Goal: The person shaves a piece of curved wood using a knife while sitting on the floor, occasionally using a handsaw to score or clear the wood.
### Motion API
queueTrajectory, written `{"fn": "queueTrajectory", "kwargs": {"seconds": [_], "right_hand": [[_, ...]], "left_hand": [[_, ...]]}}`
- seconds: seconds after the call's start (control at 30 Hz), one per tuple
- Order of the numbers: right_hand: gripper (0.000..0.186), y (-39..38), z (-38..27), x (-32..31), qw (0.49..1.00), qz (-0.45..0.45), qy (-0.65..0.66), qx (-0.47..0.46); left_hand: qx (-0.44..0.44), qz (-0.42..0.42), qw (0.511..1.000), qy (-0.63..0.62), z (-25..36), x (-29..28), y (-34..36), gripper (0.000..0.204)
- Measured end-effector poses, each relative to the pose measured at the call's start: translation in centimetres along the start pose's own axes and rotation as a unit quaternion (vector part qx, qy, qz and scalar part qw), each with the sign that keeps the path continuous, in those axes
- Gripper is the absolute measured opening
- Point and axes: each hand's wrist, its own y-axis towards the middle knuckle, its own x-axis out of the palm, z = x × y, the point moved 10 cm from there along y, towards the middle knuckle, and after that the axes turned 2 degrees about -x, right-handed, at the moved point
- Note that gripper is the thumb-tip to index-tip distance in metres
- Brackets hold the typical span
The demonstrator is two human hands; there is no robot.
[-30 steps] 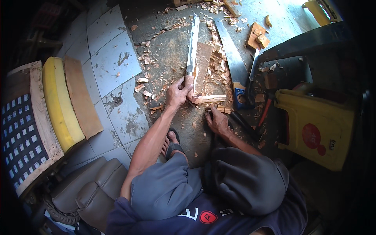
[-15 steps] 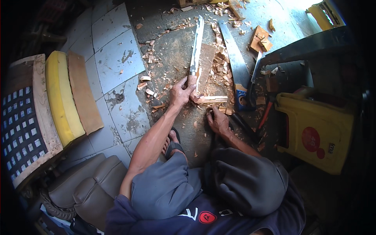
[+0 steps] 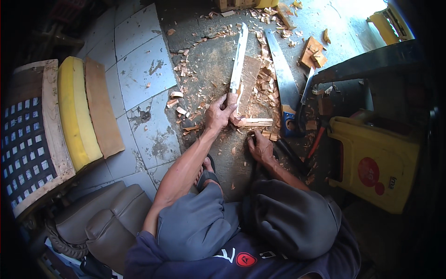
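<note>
You are working low over a dark, rough floor (image 3: pixel 200 65), with worn pale tiles (image 3: pixel 145 69) along its left side and wood shavings (image 3: pixel 265 83) strewn around the work area. At your left are a yellow foam pad (image 3: pixel 79 114) and brown padded cushions (image 3: pixel 114 221); at your right sits a yellow plastic piece (image 3: pixel 378 160) with a red circle, and bright light falls on the floor at the upper right. A handsaw (image 3: pixel 282 69) with a blue grip lies right of the shavings, a dark-handled knife (image 3: pixel 306 90) just beside it and a small wood block (image 3: pixel 310 52) near that knife's tip. Your left hand (image 3: pixel 219 114) has its fingers closed around the wooden handle of a long-bladed knife (image 3: pixel 239 56), whose blade points away from you, beside a flat brown board (image 3: pixel 251 76). A pale stick (image 3: pixel 258 122) runs rightward from the handle's lower end; whether they are joined, you cannot tell. Your right hand (image 3: pixel 261 148) is near that stick, fingers bent inward; whether they grip anything is hidden.
</note>
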Motion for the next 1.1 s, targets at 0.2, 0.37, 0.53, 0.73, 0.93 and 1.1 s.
{"fn": "queueTrajectory", "kwargs": {"seconds": [0.2,0.37,0.53,0.73,0.93,1.1], "right_hand": [[0.026,0.2,0.5,0.1,1.0,0.021,0.022,-0.002],[0.053,1.9,-4.1,-2.2,0.986,0.034,0.165,-0.003],[0.063,4.3,-7.5,-2.1,0.989,0.01,0.012,-0.15],[0.061,4.3,-7.9,-2.0,0.988,0.011,0.03,-0.153],[0.061,4.7,-7.2,-1.6,0.989,0.001,0.038,-0.142],[0.061,4.6,-7.0,-2.0,0.989,0.002,0.029,-0.142]], "left_hand": [[-0.005,0.014,0.999,0.04,-0.9,0.1,0.5,0.059],[0.003,0.025,1.0,-0.004,-1.7,-0.2,0.3,0.058],[0.013,0.028,0.998,0.055,-1.6,0.5,1.2,0.055],[0.008,0.022,0.998,0.055,-1.1,0.0,1.2,0.057],[-0.015,0.01,0.998,0.067,-1.3,-0.3,1.5,0.063],[-0.023,-0.011,0.997,0.073,-0.4,0.1,1.4,0.064]]}}
